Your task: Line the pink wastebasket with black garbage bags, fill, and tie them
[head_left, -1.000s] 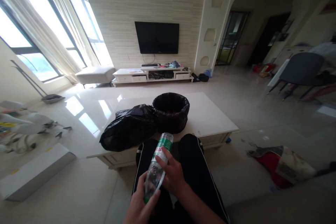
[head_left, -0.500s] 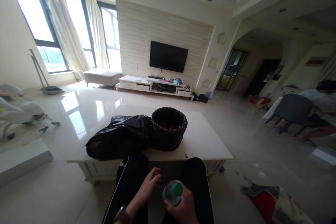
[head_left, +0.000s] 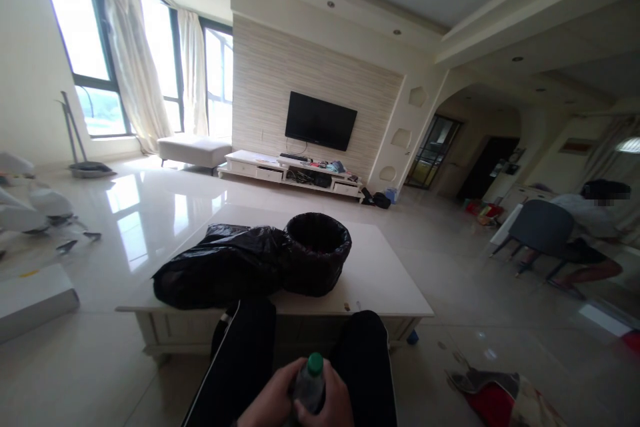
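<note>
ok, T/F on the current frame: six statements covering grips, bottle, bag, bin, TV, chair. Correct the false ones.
1. Left grip and right grip are both on the bottle. True.
2. The cap is red. False: the cap is green.
3. The bin stands on the table. True.
4. The bag lies to the right of the bin. False: the bag lies to its left.
5. The TV screen is dark. True.
6. The chair stands to the left of the table. False: the chair is on the right.
</note>
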Motion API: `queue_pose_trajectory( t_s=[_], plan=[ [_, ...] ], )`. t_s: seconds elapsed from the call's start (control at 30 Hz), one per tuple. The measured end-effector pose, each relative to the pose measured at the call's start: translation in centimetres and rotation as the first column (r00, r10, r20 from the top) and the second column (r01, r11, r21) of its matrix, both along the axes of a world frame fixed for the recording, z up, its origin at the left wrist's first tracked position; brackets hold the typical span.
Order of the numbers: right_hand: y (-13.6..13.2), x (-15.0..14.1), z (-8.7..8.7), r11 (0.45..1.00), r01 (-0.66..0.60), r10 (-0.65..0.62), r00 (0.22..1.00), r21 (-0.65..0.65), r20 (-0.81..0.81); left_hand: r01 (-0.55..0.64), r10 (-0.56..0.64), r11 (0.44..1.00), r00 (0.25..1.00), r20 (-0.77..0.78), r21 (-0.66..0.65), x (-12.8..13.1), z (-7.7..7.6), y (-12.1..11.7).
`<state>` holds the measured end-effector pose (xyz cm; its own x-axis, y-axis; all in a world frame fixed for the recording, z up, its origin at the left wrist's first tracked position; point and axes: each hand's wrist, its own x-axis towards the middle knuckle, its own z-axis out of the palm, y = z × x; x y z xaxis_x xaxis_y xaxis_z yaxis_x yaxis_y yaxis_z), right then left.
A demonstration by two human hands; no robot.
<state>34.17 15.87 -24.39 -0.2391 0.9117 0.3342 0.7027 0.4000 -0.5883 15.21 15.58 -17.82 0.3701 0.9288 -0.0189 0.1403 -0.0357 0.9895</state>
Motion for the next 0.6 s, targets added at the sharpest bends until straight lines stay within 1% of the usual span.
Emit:
queue_pose_trajectory(
  t_s=[0.03,0.1,0.2,0.27,0.33,0.4,0.5,0.6],
  plan=[
    [-0.2,-0.2,-0.1,0.997,0.058,-0.06,0.997,-0.052,-0.039,0.036,-0.035,0.998,0.999,-0.023,0.046,0.1,0.1,-0.3],
    [-0.7,-0.4,-0.2,0.985,0.113,-0.126,0.987,-0.132,-0.096,0.08,-0.074,0.992,0.996,-0.057,0.1,0.2,0.5,-0.9],
    [-1.2,-0.9,0.1,0.974,0.136,-0.16,0.978,-0.181,-0.13,0.084,-0.075,0.99,0.994,-0.081,0.117,0.1,1.1,-1.5],
    [-1.3,-1.2,0.6,0.97,0.116,-0.149,0.978,-0.215,-0.144,0.064,-0.054,0.992,0.994,-0.092,0.113,-0.1,1.1,-1.5],
    [-1.2,-1.4,1.2,0.964,0.043,-0.09,0.981,-0.263,-0.171,0.028,-0.016,0.995,0.992,-0.122,0.097,-0.3,0.7,-1.5],
    [-0.9,-1.5,1.7,0.945,-0.019,-0.043,0.982,-0.327,-0.181,-0.009,0.02,0.998,0.984,-0.176,0.066,-0.5,0.0,-1.4],
    [-0.8,-1.5,2.2,0.92,-0.002,-0.063,0.987,-0.393,-0.151,-0.03,0.033,0.999,0.974,-0.226,0.015,-0.4,-1.2,-1.3],
    [-0.9,-1.5,2.3,0.919,0.037,-0.086,0.99,-0.393,-0.109,-0.027,0.027,1.0,0.978,-0.207,0.001,-0.2,-1.7,-1.4]
  ],
)
